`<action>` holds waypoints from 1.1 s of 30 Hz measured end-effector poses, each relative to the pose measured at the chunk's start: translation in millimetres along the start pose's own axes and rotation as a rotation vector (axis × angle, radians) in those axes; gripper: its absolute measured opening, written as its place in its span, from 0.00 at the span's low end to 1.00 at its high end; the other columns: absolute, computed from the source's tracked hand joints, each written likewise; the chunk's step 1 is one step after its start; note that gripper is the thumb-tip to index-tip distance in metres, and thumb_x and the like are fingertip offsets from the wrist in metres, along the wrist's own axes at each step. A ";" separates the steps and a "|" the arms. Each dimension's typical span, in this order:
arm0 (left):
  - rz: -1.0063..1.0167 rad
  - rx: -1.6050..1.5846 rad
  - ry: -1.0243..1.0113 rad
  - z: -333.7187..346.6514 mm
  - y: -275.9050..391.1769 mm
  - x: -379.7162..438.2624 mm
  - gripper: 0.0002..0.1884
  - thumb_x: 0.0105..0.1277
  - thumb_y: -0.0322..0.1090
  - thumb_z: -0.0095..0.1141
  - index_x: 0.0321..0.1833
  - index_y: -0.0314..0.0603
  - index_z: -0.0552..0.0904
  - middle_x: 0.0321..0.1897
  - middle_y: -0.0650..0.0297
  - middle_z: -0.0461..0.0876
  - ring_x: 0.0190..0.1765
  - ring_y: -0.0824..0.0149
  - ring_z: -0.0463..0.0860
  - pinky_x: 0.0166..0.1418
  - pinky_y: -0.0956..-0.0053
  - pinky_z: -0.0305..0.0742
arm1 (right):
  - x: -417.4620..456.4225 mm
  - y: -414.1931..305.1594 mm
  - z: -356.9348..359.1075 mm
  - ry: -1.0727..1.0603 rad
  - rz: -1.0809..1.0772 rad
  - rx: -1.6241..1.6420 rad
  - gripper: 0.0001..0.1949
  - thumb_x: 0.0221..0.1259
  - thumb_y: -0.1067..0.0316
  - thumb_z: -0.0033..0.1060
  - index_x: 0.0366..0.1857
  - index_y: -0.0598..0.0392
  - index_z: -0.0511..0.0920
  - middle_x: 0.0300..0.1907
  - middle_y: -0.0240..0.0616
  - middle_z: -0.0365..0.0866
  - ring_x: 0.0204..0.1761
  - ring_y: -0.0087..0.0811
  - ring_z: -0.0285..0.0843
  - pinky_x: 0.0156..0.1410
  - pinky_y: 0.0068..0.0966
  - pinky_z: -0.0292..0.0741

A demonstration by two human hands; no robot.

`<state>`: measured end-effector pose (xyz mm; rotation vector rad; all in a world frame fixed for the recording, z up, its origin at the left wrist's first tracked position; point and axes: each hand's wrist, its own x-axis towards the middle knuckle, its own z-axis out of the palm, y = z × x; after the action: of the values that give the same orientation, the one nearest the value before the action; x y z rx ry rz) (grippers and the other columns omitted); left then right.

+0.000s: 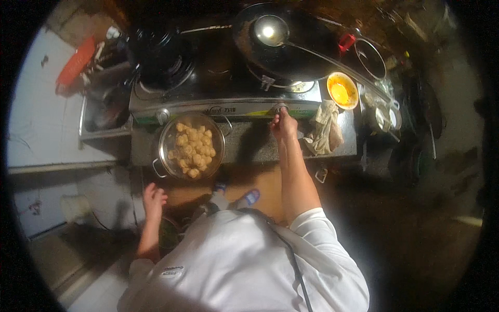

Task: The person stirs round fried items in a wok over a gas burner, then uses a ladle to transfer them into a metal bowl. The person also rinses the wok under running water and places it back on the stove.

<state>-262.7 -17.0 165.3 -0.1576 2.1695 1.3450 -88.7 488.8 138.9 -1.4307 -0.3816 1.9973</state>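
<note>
My right hand [285, 125] grips the right control knob [279, 105] on the front panel of a gas stove [249, 109]. Beyond it a dark wok [304, 64] stands on the right burner, with a long-handled metal ladle [271, 31] lying across it. My left hand [154, 199] hangs in the air with loosely bent fingers and nothing in it. Just ahead of that hand is a two-handled metal strainer basket [220, 134] on the counter's front edge. Inside the strainer are many browned, ball-like pieces of food [193, 150].
A crumpled cloth [326, 126] lies right of my right hand. Behind it stands a bowl with orange sauce or residue [342, 91]. The left burner [165, 72] bears no pot. Further left are a sink [107, 105] and a red basket or tray [76, 64].
</note>
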 end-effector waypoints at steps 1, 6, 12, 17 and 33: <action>-0.019 -0.034 -0.001 -7.2 -9.8 10.1 0.28 0.73 0.32 0.59 0.74 0.36 0.68 0.54 0.55 0.80 0.37 0.70 0.84 0.36 0.77 0.80 | 1.5 0.6 -0.4 0.003 -0.042 -0.077 0.12 0.74 0.58 0.62 0.35 0.51 0.73 0.23 0.30 0.72 0.21 0.24 0.68 0.26 0.25 0.67; -0.040 -0.060 0.028 0.2 -36.2 23.7 0.29 0.74 0.36 0.59 0.77 0.41 0.68 0.60 0.57 0.77 0.40 0.70 0.84 0.40 0.74 0.82 | -10.2 -9.2 -3.7 -0.057 -0.160 -0.314 0.11 0.74 0.59 0.63 0.34 0.51 0.75 0.23 0.30 0.71 0.21 0.25 0.67 0.26 0.27 0.67; -0.081 -0.248 0.007 23.2 -66.8 32.2 0.25 0.73 0.34 0.61 0.72 0.39 0.73 0.50 0.61 0.81 0.40 0.69 0.86 0.39 0.76 0.80 | 1.4 -23.8 -33.7 -0.077 -0.171 -0.575 0.13 0.75 0.54 0.59 0.41 0.54 0.79 0.31 0.31 0.75 0.34 0.26 0.75 0.34 0.25 0.73; -0.152 -0.366 0.031 20.8 -85.2 26.9 0.25 0.73 0.35 0.61 0.71 0.40 0.73 0.50 0.61 0.81 0.42 0.69 0.86 0.41 0.75 0.81 | 13.3 -24.9 -32.3 -0.077 -0.124 -0.426 0.19 0.78 0.49 0.52 0.46 0.56 0.79 0.35 0.34 0.79 0.40 0.26 0.77 0.44 0.23 0.77; -0.078 -0.338 -0.228 31.1 33.5 48.5 0.14 0.80 0.47 0.52 0.48 0.44 0.80 0.33 0.67 0.82 0.29 0.77 0.78 0.31 0.81 0.72 | -80.6 67.9 64.8 -0.410 -0.492 -1.435 0.21 0.75 0.50 0.60 0.50 0.62 0.83 0.38 0.36 0.84 0.35 0.24 0.77 0.35 0.22 0.74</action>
<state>-303.0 35.2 155.8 -0.2060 1.7223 1.5929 -154.9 394.0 183.0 -1.3068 -2.4059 1.4691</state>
